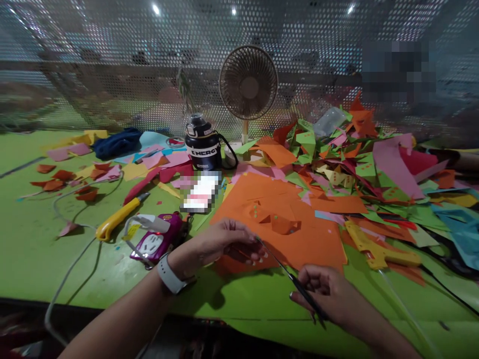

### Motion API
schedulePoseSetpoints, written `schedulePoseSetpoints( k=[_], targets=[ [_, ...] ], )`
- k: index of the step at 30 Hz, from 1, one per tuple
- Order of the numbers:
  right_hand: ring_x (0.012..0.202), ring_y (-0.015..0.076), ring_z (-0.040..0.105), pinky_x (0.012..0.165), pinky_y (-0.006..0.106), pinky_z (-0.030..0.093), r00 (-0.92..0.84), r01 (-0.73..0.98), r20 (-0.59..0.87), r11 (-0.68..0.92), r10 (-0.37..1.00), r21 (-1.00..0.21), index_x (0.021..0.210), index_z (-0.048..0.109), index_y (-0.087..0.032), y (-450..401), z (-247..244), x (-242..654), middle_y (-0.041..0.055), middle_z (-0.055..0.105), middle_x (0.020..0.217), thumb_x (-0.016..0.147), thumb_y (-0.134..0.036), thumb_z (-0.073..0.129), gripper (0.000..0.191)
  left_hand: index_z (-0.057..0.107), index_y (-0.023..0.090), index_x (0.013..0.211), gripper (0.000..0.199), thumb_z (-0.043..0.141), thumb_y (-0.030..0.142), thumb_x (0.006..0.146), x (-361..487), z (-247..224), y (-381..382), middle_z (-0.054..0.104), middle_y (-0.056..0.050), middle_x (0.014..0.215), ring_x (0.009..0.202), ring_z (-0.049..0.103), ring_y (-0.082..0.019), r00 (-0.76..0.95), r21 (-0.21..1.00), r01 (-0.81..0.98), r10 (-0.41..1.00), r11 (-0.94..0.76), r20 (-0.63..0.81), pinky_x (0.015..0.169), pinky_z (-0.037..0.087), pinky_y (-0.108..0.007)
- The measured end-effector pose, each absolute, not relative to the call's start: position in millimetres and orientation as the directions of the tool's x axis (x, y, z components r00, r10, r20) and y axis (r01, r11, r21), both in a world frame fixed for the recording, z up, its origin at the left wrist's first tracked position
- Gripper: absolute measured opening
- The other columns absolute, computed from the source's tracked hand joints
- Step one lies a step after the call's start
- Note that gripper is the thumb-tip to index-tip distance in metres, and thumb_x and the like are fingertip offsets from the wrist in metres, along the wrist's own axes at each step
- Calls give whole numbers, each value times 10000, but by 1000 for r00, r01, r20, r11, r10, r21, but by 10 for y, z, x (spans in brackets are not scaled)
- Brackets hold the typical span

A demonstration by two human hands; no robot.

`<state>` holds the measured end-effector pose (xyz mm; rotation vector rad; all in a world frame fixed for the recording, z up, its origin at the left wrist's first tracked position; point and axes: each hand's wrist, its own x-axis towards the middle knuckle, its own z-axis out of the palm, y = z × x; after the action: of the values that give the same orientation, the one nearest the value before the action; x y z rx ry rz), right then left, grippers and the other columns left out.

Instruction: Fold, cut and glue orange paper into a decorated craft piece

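Observation:
My right hand [325,289] is closed around a pair of dark-handled tweezers [299,286], whose thin metal tip points up and left. The tip reaches the fingertips of my left hand [234,242], where a tiny green speck shows. The left fingers are curled and pinched together; what they hold is too small to make out. Just beyond them, a folded orange paper piece [282,224] with small green dots lies on a stack of orange paper sheets [318,244]. A pale watch band circles my left wrist.
A yellow glue gun [377,249] lies right, beside heaped paper scraps [359,174]. Left are a yellow-handled cutter [118,219], a purple power strip [159,239] and a white cable [56,299]. Behind stand a phone [201,192], a black bottle [202,144] and a fan [248,85].

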<state>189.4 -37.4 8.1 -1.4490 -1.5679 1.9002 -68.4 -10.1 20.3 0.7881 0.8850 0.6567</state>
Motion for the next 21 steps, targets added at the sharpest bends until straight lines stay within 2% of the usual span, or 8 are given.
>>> schedulePoseSetpoints(
  k=[14,21],
  targets=[
    [506,67,360,465,183,300,-488,419,-536,-354,689,-836,640,475,-187,-344,54,1965,-73,412,542,567,-552,818,506,769,117,791,172,753,278,732,-725,173,-85,778,-108,787,641,718,-156,514,814,-131,741,566,-432,649,575,-240],
    [511,62,366,466,177,306,-500,401,-529,-358,686,-843,650,482,-185,-350,57,1960,-74,421,553,577,-489,835,471,771,127,786,174,749,291,731,-727,202,-85,779,-93,787,645,719,-149,519,822,-115,739,558,-429,651,577,-234]
  ],
)
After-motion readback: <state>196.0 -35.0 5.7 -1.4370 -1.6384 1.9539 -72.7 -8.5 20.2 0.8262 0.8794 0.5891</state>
